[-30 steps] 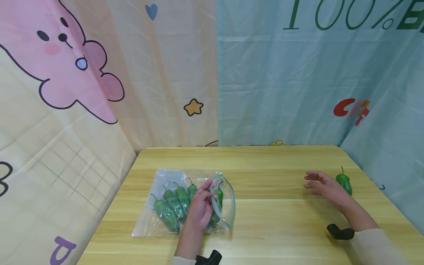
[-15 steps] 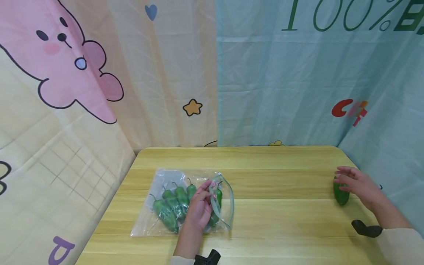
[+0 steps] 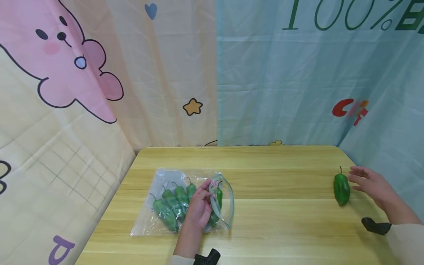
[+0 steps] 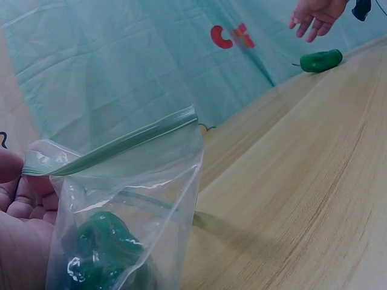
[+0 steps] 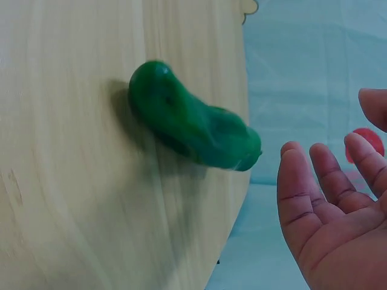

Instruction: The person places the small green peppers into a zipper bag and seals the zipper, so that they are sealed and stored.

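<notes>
A clear zip bag (image 3: 142,226) lies on the table's left half with several green peppers (image 3: 165,217) inside. My left hand (image 3: 200,209) holds its mouth at the right end; in the left wrist view, that hand's thumb and fingers pinch the green zip strip (image 4: 133,139). One pepper (image 4: 109,248) shows through the plastic there. At the table's far right, a single green pepper (image 3: 341,189) lies with its stem pointing away. My right hand (image 3: 372,184) hovers just right of it, apart from it, fingers spread and holding nothing. The right wrist view shows this pepper (image 5: 193,124) beside the bare palm (image 5: 344,241).
The wooden table (image 3: 278,221) stretches between the bag and the lone pepper. Printed curtains (image 3: 281,81) hang behind the table and along both sides. A black wrist device (image 3: 375,226) sits at the right sleeve.
My right hand has moved right, passing in front of the lone pepper, which now shows whole. That pepper and the bag stay in place. My left hand keeps its hold.
</notes>
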